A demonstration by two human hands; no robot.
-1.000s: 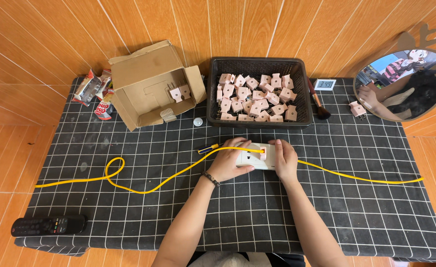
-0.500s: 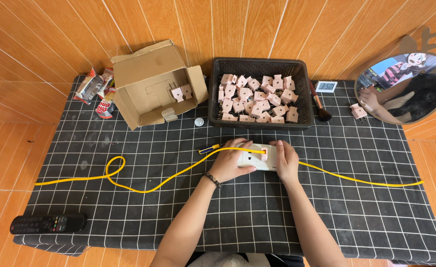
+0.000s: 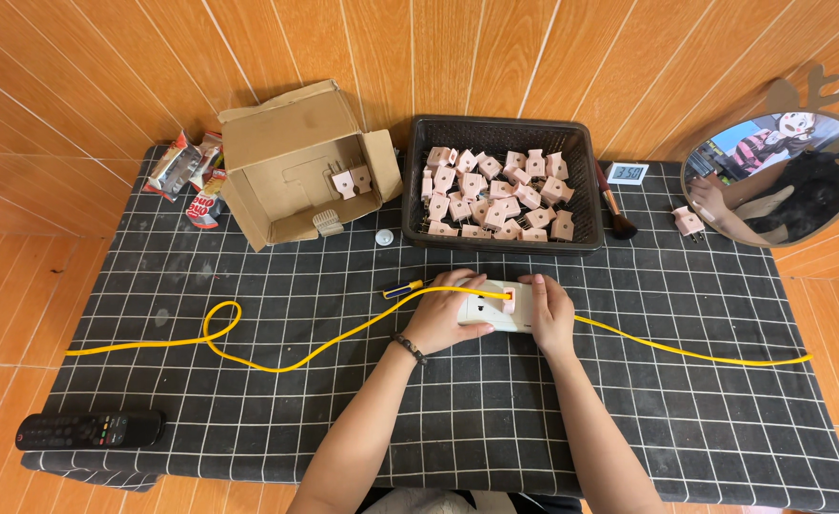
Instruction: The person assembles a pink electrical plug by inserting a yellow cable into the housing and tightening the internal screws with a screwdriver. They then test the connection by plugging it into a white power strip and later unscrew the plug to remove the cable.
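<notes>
My left hand (image 3: 446,319) and my right hand (image 3: 550,309) both rest on a white power strip (image 3: 495,306) lying on the black checked cloth (image 3: 343,400). The left hand grips its left half, the right hand covers its right end. A small orange-pink part shows on the strip's top between the hands. A yellow cable (image 3: 276,347) runs across the cloth from the far left, loops once, passes the strip and goes on to the right edge. A small blue-and-yellow screwdriver (image 3: 402,287) lies just left of the strip.
Behind the hands stands a black basket (image 3: 500,128) with several pink plugs. An open cardboard box (image 3: 291,157) lies tipped at the back left, snack packets (image 3: 189,171) beside it. A black remote (image 3: 88,428) is front left; a round mirror (image 3: 771,176), brush and small clock are back right.
</notes>
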